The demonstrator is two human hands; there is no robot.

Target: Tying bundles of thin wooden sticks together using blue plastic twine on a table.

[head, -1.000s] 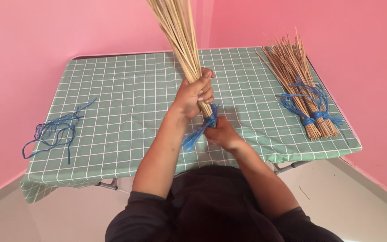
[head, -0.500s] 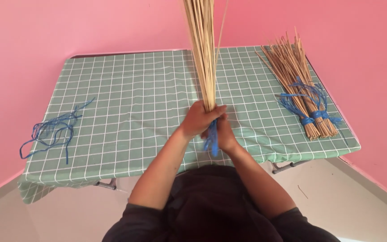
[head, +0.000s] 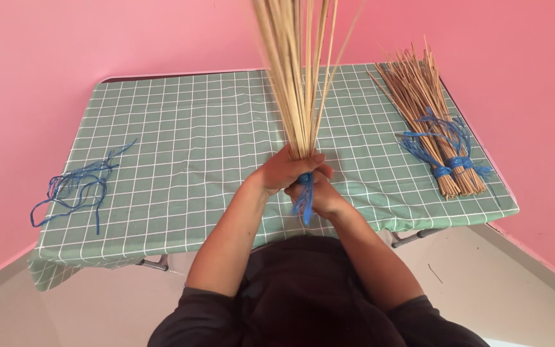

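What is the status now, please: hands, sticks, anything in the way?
Left hand and right hand both grip the stick bundle, upright. Blue string wrapped at its base. Nothing in the way.

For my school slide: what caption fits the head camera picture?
Both hands grip upright sticks tied with blue string.

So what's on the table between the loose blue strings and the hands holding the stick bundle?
Head view: only bare green checked tablecloth between the loose blue strings and left hand.
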